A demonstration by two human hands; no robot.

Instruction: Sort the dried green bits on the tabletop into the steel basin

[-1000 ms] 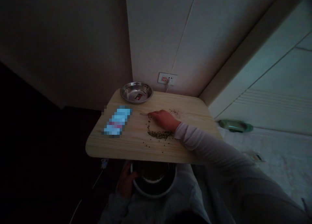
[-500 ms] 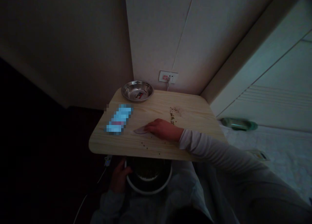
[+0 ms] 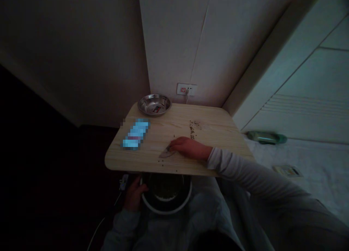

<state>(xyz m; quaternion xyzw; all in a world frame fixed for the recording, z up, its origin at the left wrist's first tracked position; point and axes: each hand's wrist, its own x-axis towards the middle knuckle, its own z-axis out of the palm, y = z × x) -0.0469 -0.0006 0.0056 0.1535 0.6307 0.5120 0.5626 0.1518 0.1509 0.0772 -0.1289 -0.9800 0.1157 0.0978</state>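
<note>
Dim room, murky corners; the phone [image 3: 135, 134] glows pixelated, cool light touches the right side.

No text can be read: the red-and-black label [image 3: 157, 109] in the shiny round metal bowl [image 3: 154, 105] is too small.

A wooden table [image 3: 212, 120] with a steel bowl [image 3: 154, 105], blurred phone [image 3: 135, 134] and scattered seeds [image 3: 192, 131].

Bare tabletop [image 3: 179, 117] between metal bowl [image 3: 154, 105] and scattered grains [image 3: 192, 131], wall [image 3: 171, 54] behind
</note>
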